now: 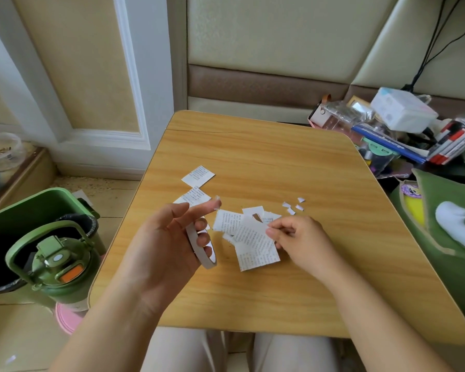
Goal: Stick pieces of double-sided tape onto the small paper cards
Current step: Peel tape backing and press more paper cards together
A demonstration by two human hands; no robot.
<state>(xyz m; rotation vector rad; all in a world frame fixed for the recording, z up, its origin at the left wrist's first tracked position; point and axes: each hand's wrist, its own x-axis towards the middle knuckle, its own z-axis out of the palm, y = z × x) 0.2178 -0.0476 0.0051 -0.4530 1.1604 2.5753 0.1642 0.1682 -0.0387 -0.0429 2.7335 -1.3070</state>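
Your left hand (172, 237) curls round the tape roll (199, 247); your right hand (298, 237) pinches a card (255, 248) mid-table (320, 291), edges well apart.

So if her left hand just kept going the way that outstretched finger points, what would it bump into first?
Probably nothing soon. The left hand, holding the tape roll, points its index finger up and to the right, where only bare table shows. The small white scraps lie right of that line, though depth is hard to judge.
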